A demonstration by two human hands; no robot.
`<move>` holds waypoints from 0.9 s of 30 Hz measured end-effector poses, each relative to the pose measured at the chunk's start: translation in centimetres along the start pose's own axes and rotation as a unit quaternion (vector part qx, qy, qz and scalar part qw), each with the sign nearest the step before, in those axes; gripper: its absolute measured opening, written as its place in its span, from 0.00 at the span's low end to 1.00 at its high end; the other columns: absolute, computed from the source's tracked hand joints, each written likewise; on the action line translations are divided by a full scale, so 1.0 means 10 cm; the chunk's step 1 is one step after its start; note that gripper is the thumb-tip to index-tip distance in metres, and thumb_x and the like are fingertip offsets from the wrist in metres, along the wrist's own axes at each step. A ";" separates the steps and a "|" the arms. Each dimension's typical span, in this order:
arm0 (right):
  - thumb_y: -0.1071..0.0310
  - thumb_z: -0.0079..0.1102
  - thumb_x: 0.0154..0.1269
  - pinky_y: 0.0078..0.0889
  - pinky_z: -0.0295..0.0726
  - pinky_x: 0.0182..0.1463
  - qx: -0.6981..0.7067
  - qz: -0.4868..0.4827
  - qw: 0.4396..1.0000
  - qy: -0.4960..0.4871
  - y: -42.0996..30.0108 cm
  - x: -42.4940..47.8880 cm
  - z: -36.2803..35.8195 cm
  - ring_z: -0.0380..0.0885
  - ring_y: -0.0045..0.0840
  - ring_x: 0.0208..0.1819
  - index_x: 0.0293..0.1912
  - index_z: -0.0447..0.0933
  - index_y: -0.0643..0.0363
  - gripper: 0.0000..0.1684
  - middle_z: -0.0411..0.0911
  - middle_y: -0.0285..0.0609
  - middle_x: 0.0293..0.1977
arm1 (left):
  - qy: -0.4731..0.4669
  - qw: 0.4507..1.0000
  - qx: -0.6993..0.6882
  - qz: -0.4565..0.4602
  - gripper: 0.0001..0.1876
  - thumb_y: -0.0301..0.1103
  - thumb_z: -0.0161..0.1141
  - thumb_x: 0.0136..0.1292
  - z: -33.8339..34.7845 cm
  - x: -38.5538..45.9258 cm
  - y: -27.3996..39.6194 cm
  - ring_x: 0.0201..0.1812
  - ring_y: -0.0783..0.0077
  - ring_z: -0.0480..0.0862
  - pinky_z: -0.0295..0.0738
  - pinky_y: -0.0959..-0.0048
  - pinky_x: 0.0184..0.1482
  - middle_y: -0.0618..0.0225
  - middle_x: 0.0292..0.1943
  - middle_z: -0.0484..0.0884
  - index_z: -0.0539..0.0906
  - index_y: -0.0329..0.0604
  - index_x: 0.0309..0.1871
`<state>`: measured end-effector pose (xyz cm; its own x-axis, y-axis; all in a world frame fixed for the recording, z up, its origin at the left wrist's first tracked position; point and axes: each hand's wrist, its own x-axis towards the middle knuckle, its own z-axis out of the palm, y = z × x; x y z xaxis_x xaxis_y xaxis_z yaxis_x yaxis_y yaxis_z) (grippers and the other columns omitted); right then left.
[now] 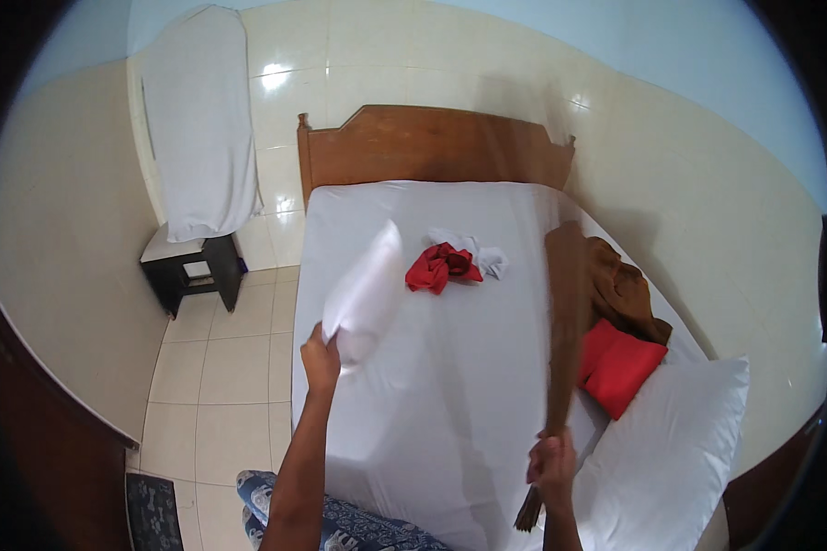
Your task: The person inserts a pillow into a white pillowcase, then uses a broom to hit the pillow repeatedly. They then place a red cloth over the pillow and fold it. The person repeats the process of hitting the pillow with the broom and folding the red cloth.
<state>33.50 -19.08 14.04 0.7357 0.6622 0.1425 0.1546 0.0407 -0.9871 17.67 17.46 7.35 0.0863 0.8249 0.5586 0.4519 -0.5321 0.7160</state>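
My left hand (pixel 322 358) grips a small white pillow (pixel 369 296) by its lower corner, above the left side of the bed. My right hand (pixel 555 458) is closed around a brown stick broom (pixel 565 324). Its long bristles point up toward the headboard and are blurred; the butt end sticks out below my fist. Under both hands spreads a mattress with a white fitted sheet (pixel 413 399). A crumpled red cloth (pixel 441 268) and a crumpled white cloth (pixel 489 260) lie together on it, beyond my hands.
Along the bed's right side are a brown cloth (pixel 617 282), a red cushion (pixel 620 368) and a large white pillow (pixel 668 448). A wooden headboard (pixel 427 144) stands against the tiled wall. At left are a dark bedside table (pixel 193 265), a hanging white cloth (pixel 200 131) and a floor mat (pixel 153 513).
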 end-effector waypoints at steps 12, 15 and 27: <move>0.51 0.39 0.71 0.51 0.74 0.37 -0.383 0.201 0.856 -0.284 1.33 -0.22 0.38 0.75 0.57 0.31 0.41 0.66 0.63 0.22 0.76 0.61 0.28 | -0.120 0.945 -0.056 -0.299 0.25 0.51 0.53 0.65 0.27 -1.63 -1.04 0.36 0.58 0.82 0.74 0.64 0.42 0.53 0.34 0.82 0.79 0.31 0.41; 0.49 0.45 0.69 0.25 0.68 0.14 -0.174 0.171 0.954 -0.177 0.42 -0.08 0.32 0.67 0.20 0.13 0.39 0.67 0.63 0.23 0.67 0.39 0.17 | -0.037 0.912 -0.171 -0.371 0.23 0.49 0.52 0.66 0.02 -1.75 -1.10 0.38 0.63 0.81 0.74 0.67 0.42 0.58 0.39 0.81 0.77 0.33 0.48; 0.55 0.42 0.71 0.26 0.73 0.22 -0.107 0.326 0.890 -0.299 0.79 -0.34 0.54 0.72 0.21 0.21 0.38 0.71 0.60 0.17 0.73 0.44 0.26 | 0.110 0.989 -0.013 -0.099 0.30 0.41 0.52 0.66 -0.11 -1.51 -0.74 0.68 0.49 0.53 0.46 0.55 0.68 0.51 0.64 0.62 0.58 0.34 0.66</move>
<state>28.63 -16.96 5.35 0.2421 0.7753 -0.5834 -0.0086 -0.5995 -0.8003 12.06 8.71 -5.91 -0.1977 0.8539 0.4815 0.4175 -0.3710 0.8294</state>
